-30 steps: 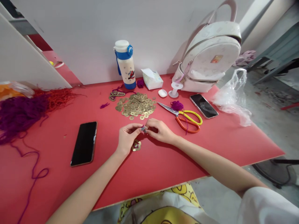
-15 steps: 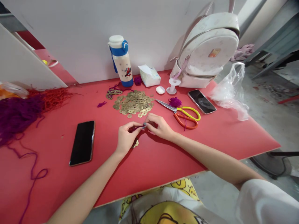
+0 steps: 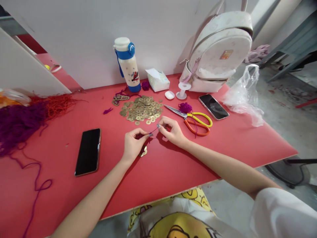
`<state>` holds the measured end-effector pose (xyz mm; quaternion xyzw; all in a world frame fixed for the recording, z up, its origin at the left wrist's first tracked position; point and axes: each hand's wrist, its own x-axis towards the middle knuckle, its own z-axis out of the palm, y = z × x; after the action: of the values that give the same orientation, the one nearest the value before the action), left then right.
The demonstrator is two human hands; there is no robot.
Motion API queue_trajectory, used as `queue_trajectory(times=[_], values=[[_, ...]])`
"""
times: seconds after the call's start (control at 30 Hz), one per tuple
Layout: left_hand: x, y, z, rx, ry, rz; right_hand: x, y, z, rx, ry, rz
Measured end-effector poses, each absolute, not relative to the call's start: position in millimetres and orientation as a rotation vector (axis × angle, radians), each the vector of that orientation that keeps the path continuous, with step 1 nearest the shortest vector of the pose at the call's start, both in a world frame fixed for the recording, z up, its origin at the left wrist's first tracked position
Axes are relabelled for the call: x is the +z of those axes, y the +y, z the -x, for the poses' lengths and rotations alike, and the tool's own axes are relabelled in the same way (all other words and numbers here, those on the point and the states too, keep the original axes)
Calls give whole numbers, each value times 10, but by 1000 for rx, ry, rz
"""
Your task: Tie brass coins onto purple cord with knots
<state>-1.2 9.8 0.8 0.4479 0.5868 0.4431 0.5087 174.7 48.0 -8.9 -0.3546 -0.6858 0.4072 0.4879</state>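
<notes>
My left hand [image 3: 133,144] and my right hand [image 3: 171,130] meet over the red table [image 3: 173,165], each pinching one end of a short purple thread [image 3: 153,131] stretched between the fingertips. Strung brass coins [image 3: 143,152] lie on the table just under my left hand, partly hidden by it. A pile of loose brass coins [image 3: 141,111] lies just beyond the hands. Orange and yellow scissors [image 3: 195,124] lie right of my right hand, with a ball of purple thread [image 3: 185,107] on them.
A black phone [image 3: 88,151] lies to the left, a second phone [image 3: 213,106] to the right. At the back stand a blue-capped bottle [image 3: 127,64], tissue pack [image 3: 157,79], empty spool [image 3: 182,90] and white backpack [image 3: 219,56]. Purple and red yarn [image 3: 22,119] heaps at left.
My hands have drawn slightly apart, my right hand moving up and right, so the purple thread now shows taut between the fingertips. The view has shifted a little.
</notes>
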Motion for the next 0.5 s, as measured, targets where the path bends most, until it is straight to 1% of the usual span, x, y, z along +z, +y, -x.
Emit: queue_trajectory(times=[0.3, 0.5], values=[[-15, 119, 37, 1043, 1327, -1322, -107, 483, -1742, 1060, -1695, 899], [-19, 113, 32, 1087, 1336, -1322, -106, 484, -1742, 1035, -1751, 906]])
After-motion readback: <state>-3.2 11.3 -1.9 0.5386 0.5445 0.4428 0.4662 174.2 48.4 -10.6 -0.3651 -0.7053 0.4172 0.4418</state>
